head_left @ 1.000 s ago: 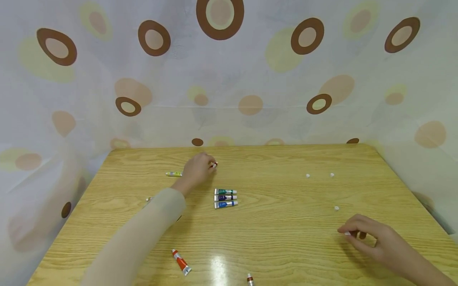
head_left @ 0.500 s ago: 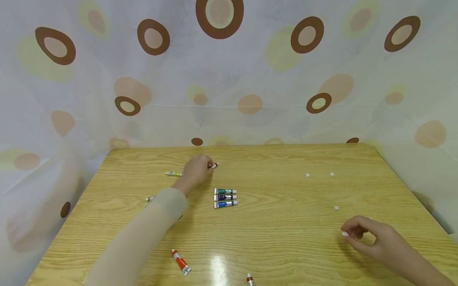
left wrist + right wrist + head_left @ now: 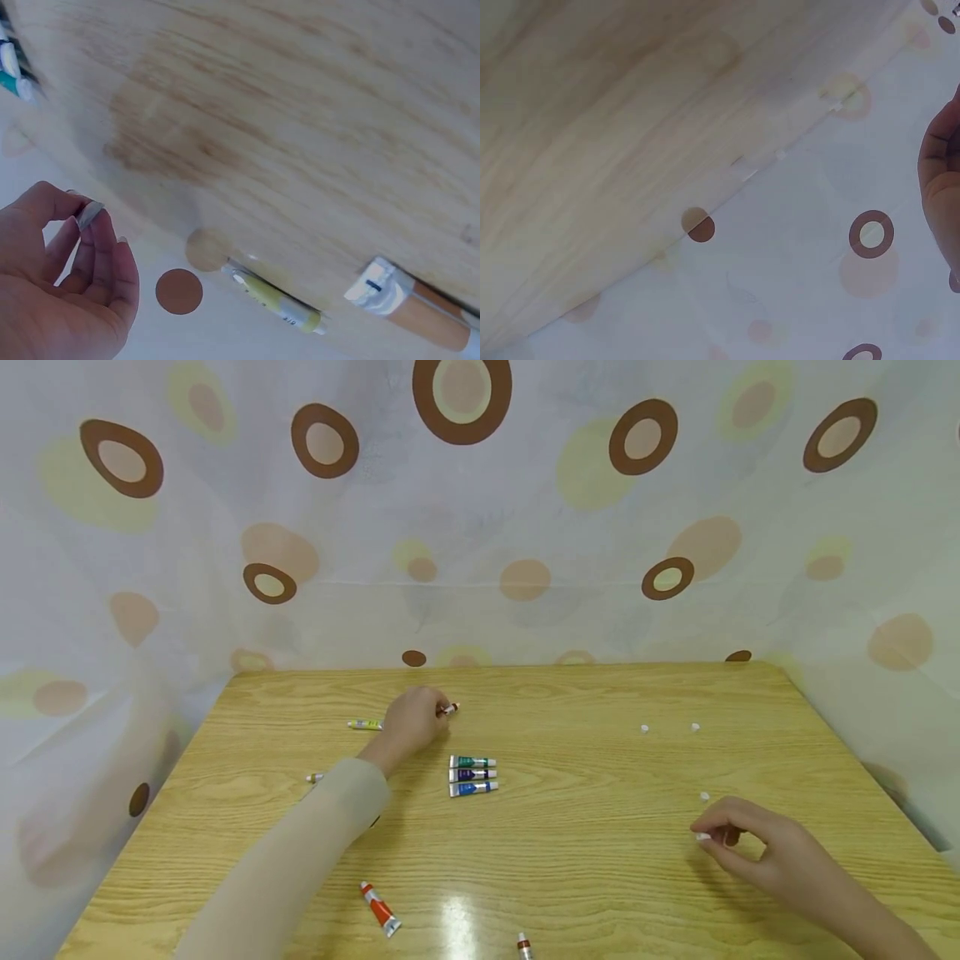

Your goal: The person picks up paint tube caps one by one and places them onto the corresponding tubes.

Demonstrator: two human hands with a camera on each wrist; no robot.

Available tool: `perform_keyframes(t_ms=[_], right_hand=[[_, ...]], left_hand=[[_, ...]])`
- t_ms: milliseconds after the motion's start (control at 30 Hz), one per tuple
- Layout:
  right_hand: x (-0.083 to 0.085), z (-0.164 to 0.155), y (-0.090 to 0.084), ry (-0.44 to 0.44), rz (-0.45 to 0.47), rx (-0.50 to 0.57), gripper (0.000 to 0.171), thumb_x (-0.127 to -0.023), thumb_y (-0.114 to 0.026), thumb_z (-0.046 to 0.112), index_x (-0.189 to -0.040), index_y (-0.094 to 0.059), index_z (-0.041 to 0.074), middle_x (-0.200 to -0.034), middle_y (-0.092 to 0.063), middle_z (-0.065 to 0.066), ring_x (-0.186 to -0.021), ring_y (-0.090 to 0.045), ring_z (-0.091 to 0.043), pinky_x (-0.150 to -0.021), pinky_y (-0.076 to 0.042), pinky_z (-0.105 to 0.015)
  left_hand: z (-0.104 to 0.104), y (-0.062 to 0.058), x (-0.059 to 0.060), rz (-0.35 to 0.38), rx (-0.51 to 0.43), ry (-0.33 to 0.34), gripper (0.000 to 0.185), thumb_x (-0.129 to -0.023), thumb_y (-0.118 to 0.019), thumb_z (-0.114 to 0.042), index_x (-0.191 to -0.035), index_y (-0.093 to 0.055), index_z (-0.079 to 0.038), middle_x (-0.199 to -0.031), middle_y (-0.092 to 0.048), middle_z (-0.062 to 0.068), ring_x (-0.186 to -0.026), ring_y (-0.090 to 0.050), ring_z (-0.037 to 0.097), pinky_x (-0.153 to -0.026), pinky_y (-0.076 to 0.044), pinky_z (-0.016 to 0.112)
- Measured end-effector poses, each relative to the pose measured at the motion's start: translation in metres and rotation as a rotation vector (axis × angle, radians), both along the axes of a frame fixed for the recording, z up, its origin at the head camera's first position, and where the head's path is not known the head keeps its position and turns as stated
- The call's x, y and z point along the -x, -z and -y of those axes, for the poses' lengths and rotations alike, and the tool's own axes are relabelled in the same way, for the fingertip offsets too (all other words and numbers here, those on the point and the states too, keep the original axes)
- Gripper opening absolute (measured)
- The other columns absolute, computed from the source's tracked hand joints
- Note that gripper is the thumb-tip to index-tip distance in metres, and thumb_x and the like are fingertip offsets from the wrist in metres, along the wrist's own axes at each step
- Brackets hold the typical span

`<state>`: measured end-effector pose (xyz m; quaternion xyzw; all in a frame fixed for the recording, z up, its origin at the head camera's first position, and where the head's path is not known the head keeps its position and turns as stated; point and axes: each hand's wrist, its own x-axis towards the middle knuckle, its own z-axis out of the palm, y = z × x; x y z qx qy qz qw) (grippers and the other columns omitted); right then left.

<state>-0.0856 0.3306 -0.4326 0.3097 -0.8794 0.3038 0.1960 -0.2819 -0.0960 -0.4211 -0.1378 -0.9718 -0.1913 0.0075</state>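
My left hand [image 3: 414,720] pinches a small paint tube [image 3: 452,708] with a red-brown band near the far left of the table. In the left wrist view only the tube's silvery end [image 3: 91,214] shows between thumb and fingers. Just left of that hand lies a yellow-green paint tube [image 3: 365,725], partly covered by it. Toward me from the hand, a green tube [image 3: 472,762], a purple tube [image 3: 472,774] and a blue tube [image 3: 473,788] lie side by side. At the right, my right hand [image 3: 765,843] pinches a small white cap [image 3: 702,836] between thumb and fingertips, low over the table.
Three more white caps lie at the right, one [image 3: 704,797] close beyond my right hand. An orange-red tube [image 3: 380,908] and a brown-banded tube [image 3: 524,946] lie near the front. An ochre tube [image 3: 313,777] is partly behind my left sleeve. A patterned cloth [image 3: 480,627] surrounds the wooden table [image 3: 585,843].
My right hand has moved a little left and farther from me with the white cap. My left hand stays nearly in place, and its tube has shifted slightly to the right.
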Motion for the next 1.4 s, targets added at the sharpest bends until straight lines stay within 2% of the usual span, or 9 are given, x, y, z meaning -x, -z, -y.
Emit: perform_keyframes(t_ms=[167,300,433,667,900,1133,1400], right_hand=[[0.007,0.006,-0.005,-0.012,-0.010,-0.003,0.051,-0.070,-0.081,-0.017,-0.102,-0.071,0.022,-0.092,-0.067,0.013,-0.080,-0.054,0.006,-0.071,-0.045,-0.009],[0.012,0.010,-0.008,-0.008,-0.014,-0.012,0.053,-0.072,-0.081,-0.015,-0.104,-0.071,0.026,-0.092,-0.067,0.013,-0.081,-0.055,0.007,-0.071,-0.045,-0.009],[0.017,0.014,-0.011,-0.002,-0.022,-0.014,0.055,-0.072,-0.081,-0.015,-0.105,-0.071,0.029,-0.094,-0.067,0.016,-0.081,-0.055,0.007,-0.069,-0.045,-0.010],[0.023,0.021,-0.018,0.014,-0.013,-0.013,0.053,-0.075,-0.081,-0.014,-0.105,-0.072,0.028,-0.097,-0.066,0.019,-0.081,-0.056,0.007,-0.068,-0.046,-0.010],[0.034,0.034,-0.024,0.031,-0.027,0.012,0.048,-0.077,-0.080,-0.012,-0.107,-0.074,0.025,-0.097,-0.069,0.014,-0.081,-0.058,0.005,-0.069,-0.047,-0.009],[0.046,0.054,-0.033,0.037,-0.014,0.042,0.042,-0.081,-0.080,-0.008,-0.105,-0.073,0.026,-0.095,-0.070,0.013,-0.082,-0.057,0.005,-0.067,-0.048,-0.009],[0.057,0.075,-0.042,0.025,-0.033,0.090,0.038,-0.082,-0.080,-0.006,-0.102,-0.074,0.026,-0.092,-0.071,0.008,-0.082,-0.058,0.004,-0.070,-0.048,-0.010]], left_hand=[[-0.002,-0.009,-0.004,-0.018,-0.063,0.025,0.017,-0.097,-0.070,-0.016,-0.111,-0.079,-0.011,-0.100,-0.076,0.004,-0.080,-0.063,0.017,-0.070,-0.051,0.031],[-0.003,-0.015,-0.007,-0.064,-0.102,0.061,0.019,-0.096,-0.070,-0.014,-0.112,-0.078,-0.009,-0.102,-0.078,0.006,-0.079,-0.066,0.017,-0.066,-0.051,0.029],[-0.003,-0.020,-0.011,-0.079,-0.138,0.078,0.022,-0.095,-0.068,-0.011,-0.115,-0.077,-0.008,-0.105,-0.077,0.008,-0.079,-0.066,0.017,-0.062,-0.047,0.024],[-0.006,-0.029,-0.020,-0.099,-0.204,0.104,0.021,-0.096,-0.069,-0.011,-0.114,-0.078,-0.009,-0.110,-0.075,0.009,-0.091,-0.071,0.020,-0.068,-0.054,0.026],[-0.011,-0.037,-0.037,-0.140,-0.277,0.183,0.018,-0.098,-0.069,-0.012,-0.113,-0.078,-0.009,-0.110,-0.075,0.008,-0.094,-0.070,0.021,-0.070,-0.054,0.027],[-0.014,-0.043,-0.055,-0.160,-0.335,0.215,0.018,-0.100,-0.069,-0.016,-0.115,-0.079,-0.012,-0.106,-0.073,0.003,-0.094,-0.069,0.018,-0.074,-0.057,0.028],[-0.017,-0.048,-0.076,-0.194,-0.400,0.264,0.018,-0.099,-0.069,-0.011,-0.114,-0.078,-0.009,-0.109,-0.074,0.005,-0.093,-0.069,0.017,-0.084,-0.061,0.037]])
